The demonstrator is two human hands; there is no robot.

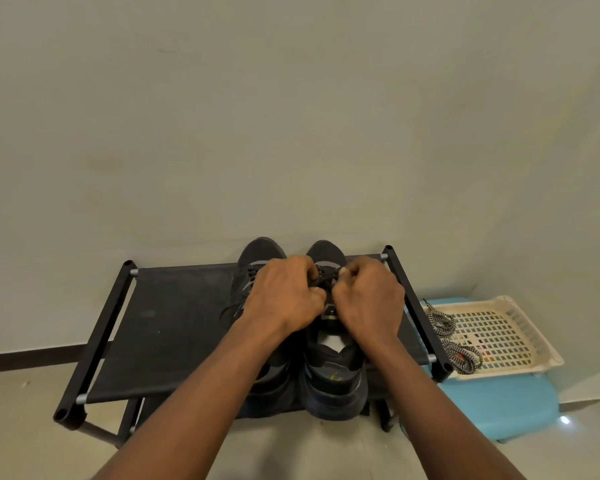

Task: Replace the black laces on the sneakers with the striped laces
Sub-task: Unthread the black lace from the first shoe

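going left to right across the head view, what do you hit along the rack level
shoe rack → left sneaker → left hand → black lace of the right sneaker → right hand → striped laces → white basket on a blue stool

A black shoe rack (174,327) with a fabric shelf and tube frame stands on a pale floor (25,441) against a plain greenish-grey wall (291,116). A dark skirting strip (32,356) runs along the wall's base at left. Right of the rack, a cream perforated plastic tray (510,336) rests on a light blue stool (499,407)
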